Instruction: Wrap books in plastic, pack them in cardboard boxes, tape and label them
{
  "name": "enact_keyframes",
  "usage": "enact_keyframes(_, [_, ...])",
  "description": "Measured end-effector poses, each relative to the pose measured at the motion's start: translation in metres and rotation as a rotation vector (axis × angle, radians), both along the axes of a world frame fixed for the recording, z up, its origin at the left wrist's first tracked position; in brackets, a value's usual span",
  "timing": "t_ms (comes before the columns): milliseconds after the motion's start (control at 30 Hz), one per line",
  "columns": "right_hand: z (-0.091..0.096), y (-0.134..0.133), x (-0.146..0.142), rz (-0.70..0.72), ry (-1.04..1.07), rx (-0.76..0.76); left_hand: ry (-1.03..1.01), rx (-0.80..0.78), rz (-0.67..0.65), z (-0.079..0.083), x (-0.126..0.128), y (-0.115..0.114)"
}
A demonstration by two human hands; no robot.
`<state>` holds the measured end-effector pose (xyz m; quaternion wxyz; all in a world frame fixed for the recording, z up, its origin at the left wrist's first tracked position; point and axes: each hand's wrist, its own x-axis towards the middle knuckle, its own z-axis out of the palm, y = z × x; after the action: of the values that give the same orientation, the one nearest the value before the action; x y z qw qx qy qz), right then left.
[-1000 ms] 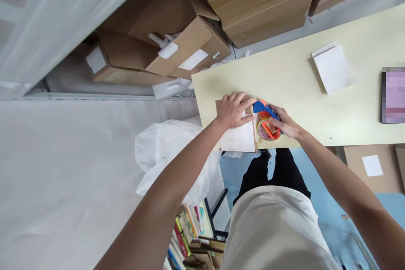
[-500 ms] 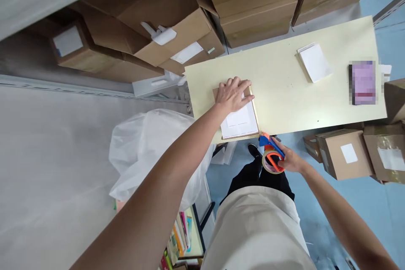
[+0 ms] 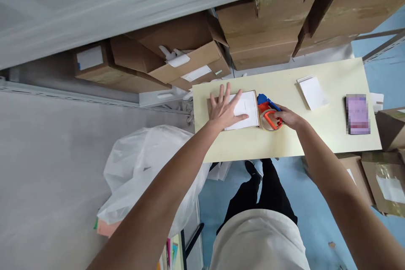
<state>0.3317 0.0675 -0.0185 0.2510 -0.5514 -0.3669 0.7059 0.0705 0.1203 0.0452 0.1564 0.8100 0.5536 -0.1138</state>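
Observation:
A small cardboard parcel with a white label (image 3: 248,107) on top lies toward the left end of the pale table (image 3: 284,145). My left hand (image 3: 225,109) presses flat on it, fingers spread over the label and the parcel's left side. In my right hand (image 3: 286,117) is a red and blue tape dispenser (image 3: 271,118) loaded with a roll of tape. Its blue head is right beside the parcel's right edge; whether it touches, I cannot tell.
White papers (image 3: 312,92) and a blurred purple item (image 3: 357,114) lie farther right on the table. Cardboard boxes (image 3: 262,46) stand along the back. More boxes (image 3: 386,177) are at the right, and a white plastic bag (image 3: 142,164) bulges at the left.
My right hand has brought the tape dispenser up from below the table's front edge to the parcel's right side. The parcel has turned and moved back from the edge. My left fingers have spread.

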Motion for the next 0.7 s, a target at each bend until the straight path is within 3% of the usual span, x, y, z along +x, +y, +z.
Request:
enact_keyframes(67, [0.0, 0.007, 0.001, 0.023, -0.022, 0.006, -0.011, -0.001, -0.067, 0.001, 0.002, 0.005])
enact_keyframes(233, [-0.003, -0.008, 0.006, 0.023, -0.064, 0.004, 0.002, 0.013, -0.034, -0.002, 0.004, 0.007])
enact_keyframes(400, [-0.001, -0.076, 0.004, 0.054, -0.091, -0.078, 0.035, 0.005, -0.035, 0.001, 0.004, 0.006])
enact_keyframes(533, [0.006, -0.132, -0.03, 0.004, -0.081, -0.084, 0.011, 0.031, -0.021, 0.0, 0.009, 0.006])
enact_keyframes(600, [0.007, -0.134, -0.047, -0.092, -0.114, -0.071, -0.003, 0.043, 0.052, 0.0, 0.014, 0.004])
enact_keyframes(700, [0.004, -0.097, -0.05, -0.216, -0.181, -0.008, -0.035, -0.005, 0.231, 0.003, 0.021, -0.001])
